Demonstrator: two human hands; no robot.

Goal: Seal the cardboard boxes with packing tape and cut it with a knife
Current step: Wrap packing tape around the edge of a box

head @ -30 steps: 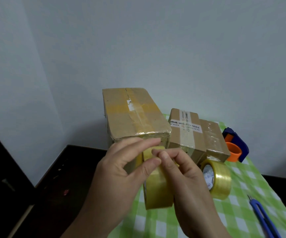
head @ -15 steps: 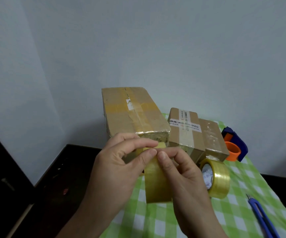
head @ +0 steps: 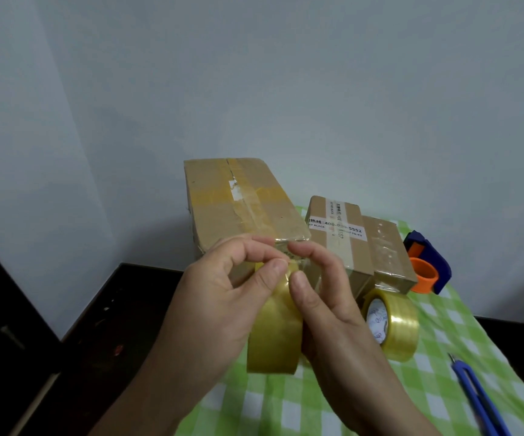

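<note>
Both hands hold a yellowish tape roll [head: 274,335] upright in front of a large taped cardboard box [head: 241,202]. My left hand [head: 219,297] pinches the roll's top between thumb and fingers. My right hand [head: 323,297] grips the roll from the right, thumb pressed on the tape surface at the top, next to the left thumb. A medium box [head: 337,234] with a printed white label and a small box [head: 388,253] wrapped in clear tape stand to the right. A blue utility knife [head: 478,401] lies at the lower right on the cloth.
A second tape roll [head: 392,325] stands on edge beside my right hand. A blue and orange tape dispenser [head: 427,265] sits behind the small box. A green and white checked cloth [head: 285,410] covers the dark table [head: 103,325]. A pale wall stands close behind.
My hands have shifted slightly up with the roll. The fingertips have closed in on the top of the roll, both thumbs now side by side on the tape surface.
</note>
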